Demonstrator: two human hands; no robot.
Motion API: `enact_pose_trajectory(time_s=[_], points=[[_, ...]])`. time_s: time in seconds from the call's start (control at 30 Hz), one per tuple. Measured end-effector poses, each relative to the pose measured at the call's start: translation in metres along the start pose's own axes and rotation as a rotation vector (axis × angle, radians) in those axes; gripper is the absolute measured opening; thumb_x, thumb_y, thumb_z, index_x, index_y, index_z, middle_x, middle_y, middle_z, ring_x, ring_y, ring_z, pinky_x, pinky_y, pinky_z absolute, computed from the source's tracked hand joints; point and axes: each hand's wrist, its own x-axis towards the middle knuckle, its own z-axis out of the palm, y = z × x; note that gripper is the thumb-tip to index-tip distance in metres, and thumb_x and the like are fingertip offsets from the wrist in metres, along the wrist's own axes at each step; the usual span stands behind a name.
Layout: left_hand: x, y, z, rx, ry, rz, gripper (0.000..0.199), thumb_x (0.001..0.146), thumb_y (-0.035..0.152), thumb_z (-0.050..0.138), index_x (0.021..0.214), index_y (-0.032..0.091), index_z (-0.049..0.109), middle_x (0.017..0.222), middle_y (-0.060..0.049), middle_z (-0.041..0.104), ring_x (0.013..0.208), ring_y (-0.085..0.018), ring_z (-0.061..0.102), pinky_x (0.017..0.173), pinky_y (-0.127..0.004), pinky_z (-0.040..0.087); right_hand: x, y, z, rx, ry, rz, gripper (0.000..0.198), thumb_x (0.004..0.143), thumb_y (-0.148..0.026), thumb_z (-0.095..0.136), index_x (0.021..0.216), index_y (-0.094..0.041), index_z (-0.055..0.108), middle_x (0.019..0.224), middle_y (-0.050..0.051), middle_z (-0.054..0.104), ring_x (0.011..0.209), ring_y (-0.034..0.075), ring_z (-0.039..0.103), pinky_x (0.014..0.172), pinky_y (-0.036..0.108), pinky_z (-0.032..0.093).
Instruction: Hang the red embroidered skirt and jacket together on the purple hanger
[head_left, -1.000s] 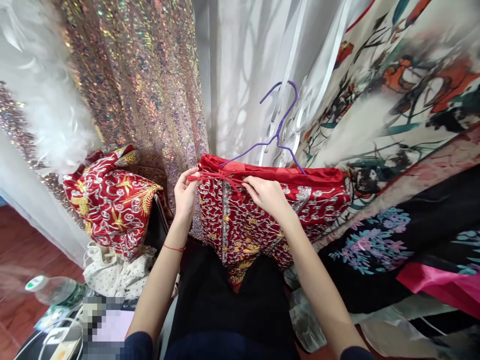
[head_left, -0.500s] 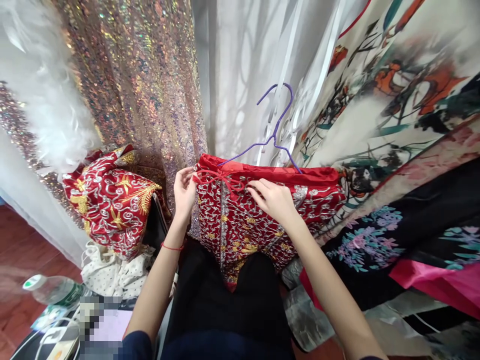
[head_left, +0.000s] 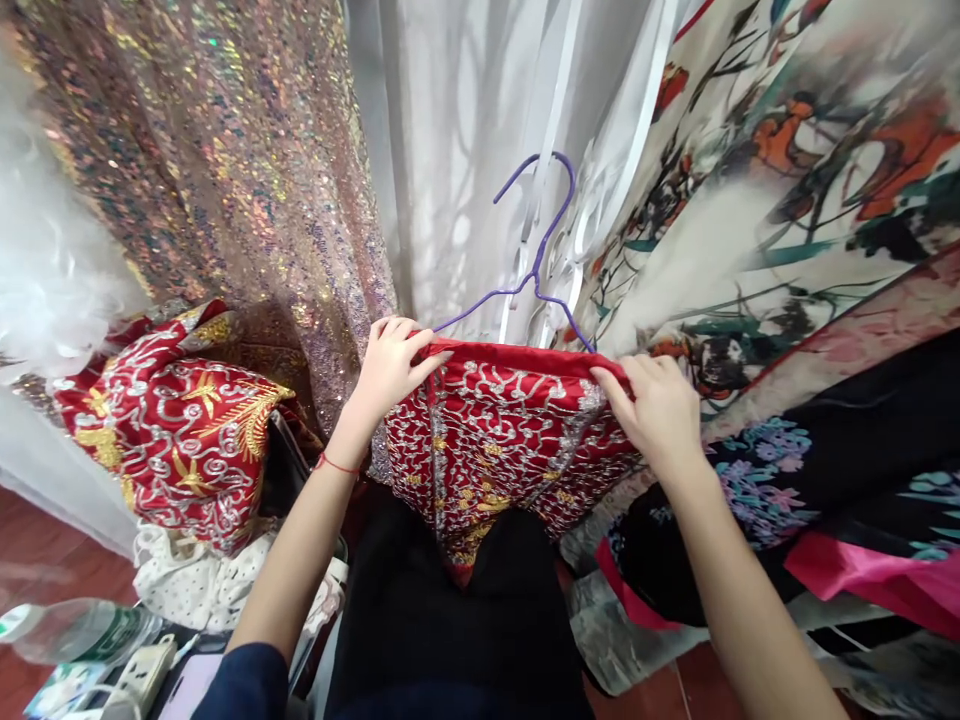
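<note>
A red skirt (head_left: 502,440) with silver and gold embroidery hangs over my knees, its plain red waistband uppermost. My left hand (head_left: 397,365) grips the waistband near its left end, thumb in front and fingers over the top edge. At the right end my right hand (head_left: 651,405) pinches the same band in the same way. Between the hands a purple hanger (head_left: 534,275) rises from behind the band, its hook leaning on the white curtain. The hanger's lower part is hidden by the cloth. The red ties are not visible now.
Another red embroidered garment (head_left: 180,430) lies at the left above a white dotted cloth (head_left: 202,575). A plastic bottle (head_left: 90,630) and a power strip (head_left: 146,670) are at the lower left. Sequined fabric (head_left: 247,170) and a black floral garment (head_left: 817,470) hang on either side.
Both hands have left the red tie and now hold the waistband's top edge. My right hand has moved outward to the right end. The view has shifted slightly to the right.
</note>
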Motion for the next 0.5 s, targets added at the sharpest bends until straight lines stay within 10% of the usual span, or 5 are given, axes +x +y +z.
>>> enact_pose_trajectory(time_s=[0.17, 0.5], points=[[-0.005, -0.019, 0.013, 0.105, -0.008, 0.051, 0.022, 0.091, 0.043, 0.061, 0.078, 0.026, 0.065, 0.079, -0.004, 0.059, 0.088, -0.025, 0.05, 0.1, -0.045, 0.031, -0.006, 0.002, 0.01, -0.094, 0.042, -0.056, 0.044, 0.101, -0.047, 0.046, 0.065, -0.023, 0.052, 0.064, 0.006, 0.054, 0.069, 0.022, 0.043, 0.066, 0.034, 0.033], [-0.008, -0.017, 0.017, 0.067, 0.077, -0.036, 0.019, 0.09, 0.038, 0.061, 0.076, 0.025, 0.064, 0.08, -0.005, 0.057, 0.091, -0.026, 0.049, 0.101, -0.046, 0.031, -0.007, -0.025, 0.025, -0.152, 0.069, 0.045, 0.042, 0.101, -0.046, 0.043, 0.073, -0.02, 0.059, 0.071, 0.009, 0.058, 0.072, 0.025, 0.047, 0.067, 0.036, 0.033]])
